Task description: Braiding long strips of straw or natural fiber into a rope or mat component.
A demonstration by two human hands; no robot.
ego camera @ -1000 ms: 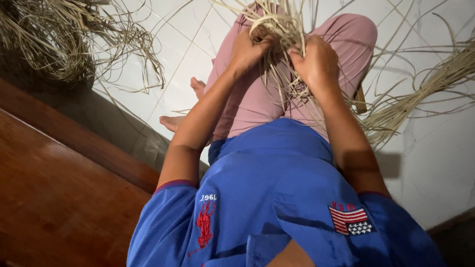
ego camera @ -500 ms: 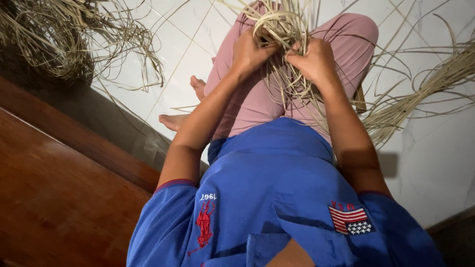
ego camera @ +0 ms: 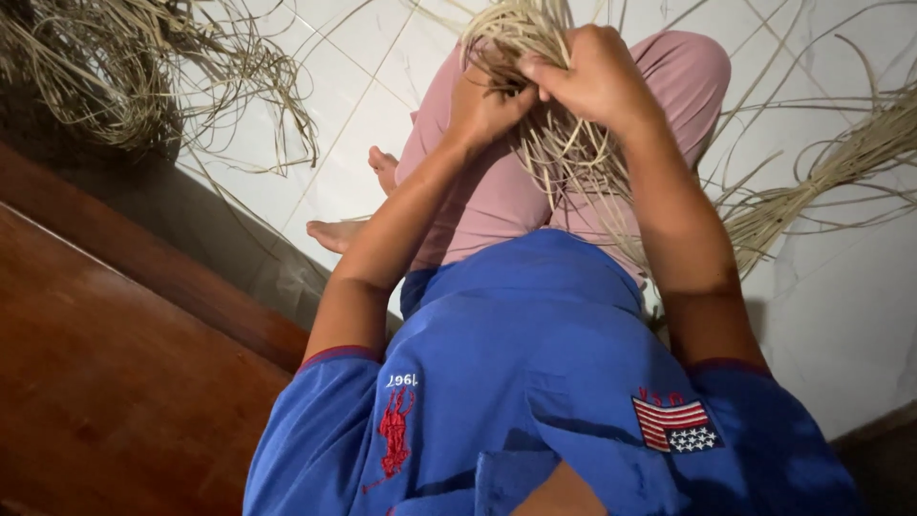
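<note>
Strands of pale dried fibre [ego camera: 564, 153], thin and flat like split reed or straw, sit bunched over your lap at about twelve o'clock in the head view, and both hands are on them. Your right hand [ego camera: 597, 81] is closed over the top of the bunch, fingers [ego camera: 549, 72] curled in and pinching several strands. Your left hand [ego camera: 487, 105] is tucked against it at nine o'clock of the right one, also closed on the strands, though its fingertips are hidden behind the fibre, so you cannot tell exactly which strands it has.

Judging by how it drapes, the bunch is very light and springy: each strand bends in a loose curve yet keeps some stiffness along its length, so it will flick back if released. It looks dry, so a sharp fold could crack a strand, and the smooth surface may slip through a slack pinch. Take hold near where the strands cross, close to the gathered part, rather than at the free ends trailing over your pink trousers [ego camera: 478, 191].

More loose fibre lies on the white tiled floor [ego camera: 363, 105]: a tangled heap [ego camera: 143, 67] at ten o'clock, a long sheaf [ego camera: 831, 172] at three o'clock. A dark wooden ledge [ego camera: 124, 363] runs at eight o'clock.
</note>
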